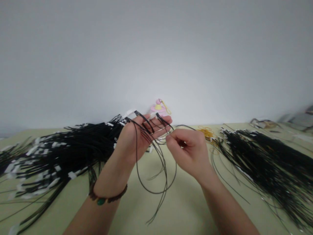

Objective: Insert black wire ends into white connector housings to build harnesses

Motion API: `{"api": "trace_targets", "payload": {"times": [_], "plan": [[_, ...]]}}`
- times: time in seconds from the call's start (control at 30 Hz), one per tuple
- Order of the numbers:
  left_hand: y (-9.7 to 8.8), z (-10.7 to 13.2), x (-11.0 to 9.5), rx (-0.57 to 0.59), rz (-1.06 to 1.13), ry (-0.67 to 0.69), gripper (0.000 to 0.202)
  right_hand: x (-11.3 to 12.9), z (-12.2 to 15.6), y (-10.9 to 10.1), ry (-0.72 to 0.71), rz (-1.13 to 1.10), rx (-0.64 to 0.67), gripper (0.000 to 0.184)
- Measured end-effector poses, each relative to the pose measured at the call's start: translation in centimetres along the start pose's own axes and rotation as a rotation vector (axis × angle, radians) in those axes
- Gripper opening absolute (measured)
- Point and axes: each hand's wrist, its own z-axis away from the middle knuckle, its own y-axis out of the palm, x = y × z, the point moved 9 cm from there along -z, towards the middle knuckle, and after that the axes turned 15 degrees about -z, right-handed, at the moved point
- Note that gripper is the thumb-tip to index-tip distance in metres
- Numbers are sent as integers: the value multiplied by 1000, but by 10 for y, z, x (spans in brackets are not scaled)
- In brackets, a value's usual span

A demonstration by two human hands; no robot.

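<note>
My left hand (137, 137) is turned palm up, fingers stretched out and slightly curled, with a thin black wire harness (160, 153) lying across the palm and fingers. White connectors or tags show at the fingertips, and its loose wires hang in a loop below. Close to the left fingertips, my right hand (188, 151) is closed in a pinch on part of the same harness; the exact spot is hidden by its fingers. Left of my hands lies a big pile of black wire harnesses (80, 143) with white ends.
On the right of the pale green table (186, 209) lie more bundled black wires (264, 163). Yellow rubber bands (206, 132) sit beside them. A pink and yellow object (158, 107) stands at the back near the wall. Blurred items (297, 119) occupy the far right corner.
</note>
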Motion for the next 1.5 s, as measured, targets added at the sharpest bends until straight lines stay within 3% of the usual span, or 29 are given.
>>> {"api": "trace_targets", "payload": {"times": [0.23, 0.47, 0.73, 1.0, 1.23, 1.5], "plan": [[5, 9, 3, -37, 6, -90, 33, -4, 2, 12, -10, -48, 38, 28], [3, 8, 1, -43, -30, -15, 28, -7, 2, 11, 14, -29, 18, 29], [0, 3, -1, 35, 18, 143, 6, -7, 3, 11, 10, -10, 22, 30], [1, 8, -9, -48, -29, 227, 11, -19, 0, 11, 80, 22, 59, 25], [12, 14, 3, -126, -65, 212, 23, -21, -2, 10, 49, 103, 84, 25], [10, 15, 7, -172, -59, 244, 22, -18, -1, 10, 36, 59, 107, 26]]}}
